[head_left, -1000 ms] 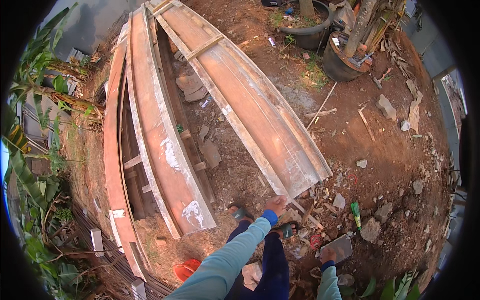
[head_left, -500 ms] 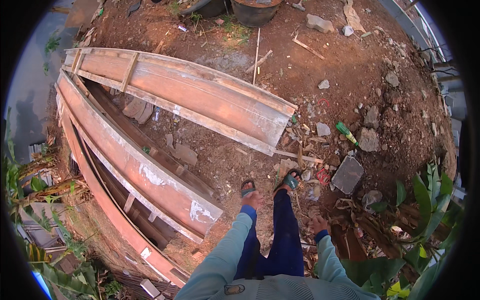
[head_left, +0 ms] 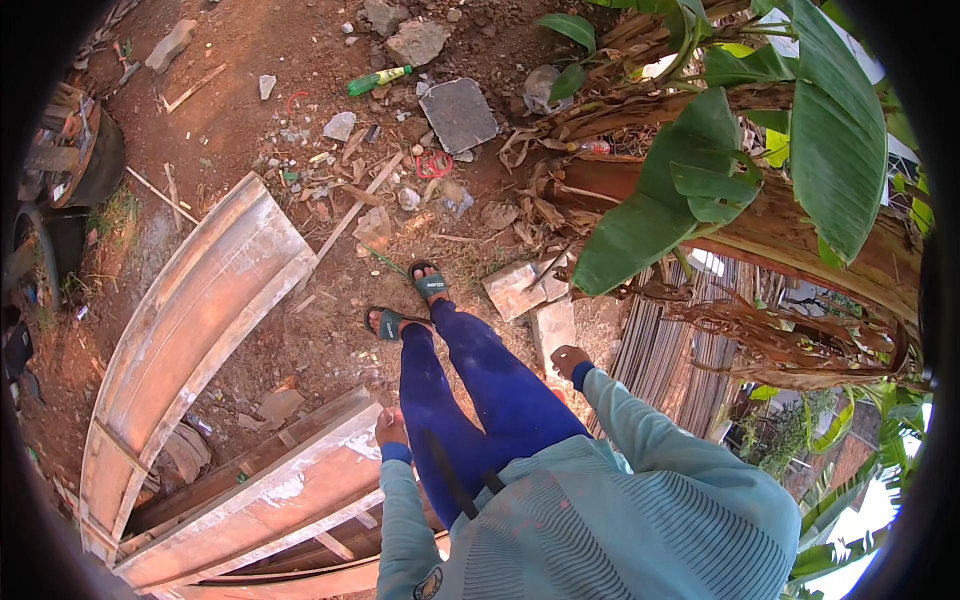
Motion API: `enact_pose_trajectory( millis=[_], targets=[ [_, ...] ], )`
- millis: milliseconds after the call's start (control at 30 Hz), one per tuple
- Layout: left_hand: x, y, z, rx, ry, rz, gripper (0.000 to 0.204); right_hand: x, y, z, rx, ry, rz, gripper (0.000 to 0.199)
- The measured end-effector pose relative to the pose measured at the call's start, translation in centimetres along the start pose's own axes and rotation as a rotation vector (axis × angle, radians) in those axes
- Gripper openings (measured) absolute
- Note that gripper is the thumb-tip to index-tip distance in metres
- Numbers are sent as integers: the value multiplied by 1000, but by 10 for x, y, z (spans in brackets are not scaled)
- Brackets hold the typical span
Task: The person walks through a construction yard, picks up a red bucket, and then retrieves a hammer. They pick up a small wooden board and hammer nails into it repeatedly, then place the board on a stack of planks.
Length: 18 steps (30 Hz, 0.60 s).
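Ground: we stand on red dirt [head_left: 300, 60], rubble upper centre.
Bottle: green bottle [head_left: 378, 80], top.
Edge: curved panel [head_left: 190, 330] left.
Hands: left hand [head_left: 390, 430], right hand [head_left: 570, 360] loosely curled, empty.

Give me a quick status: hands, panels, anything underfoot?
Left hand empty, beside nearest curved panel. Right hand empty, hanging free. Rubble and a flat slab ahead.

Two curved formwork panels [head_left: 190, 330] [head_left: 270, 500], two sandals [head_left: 428, 284] [head_left: 385, 322], one green bottle [head_left: 378, 80] and one square paving slab [head_left: 458, 113] are counted.
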State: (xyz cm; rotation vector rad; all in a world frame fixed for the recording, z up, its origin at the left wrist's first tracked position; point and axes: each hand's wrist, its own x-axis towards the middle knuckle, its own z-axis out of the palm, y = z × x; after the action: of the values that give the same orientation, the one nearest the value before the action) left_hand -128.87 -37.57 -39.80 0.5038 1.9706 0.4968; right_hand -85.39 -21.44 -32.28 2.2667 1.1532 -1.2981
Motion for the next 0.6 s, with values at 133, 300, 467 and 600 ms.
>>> enact_pose_trajectory(
  millis=[133,300,467,600],
  targets=[
    [-25,29,13,196,-231,-39,67,-13,37,-5,84,51,75,20],
    [-27,33,29,341,-300,-30,81,5,60,-8,84,129,1,15],
    [-34,29,55,368,-167,-63,82,84,96,-8,180,47,95,17],
    [-44,51,77,477,-57,-68,76,180,121,-5,300,-16,157,23]
  ],
)
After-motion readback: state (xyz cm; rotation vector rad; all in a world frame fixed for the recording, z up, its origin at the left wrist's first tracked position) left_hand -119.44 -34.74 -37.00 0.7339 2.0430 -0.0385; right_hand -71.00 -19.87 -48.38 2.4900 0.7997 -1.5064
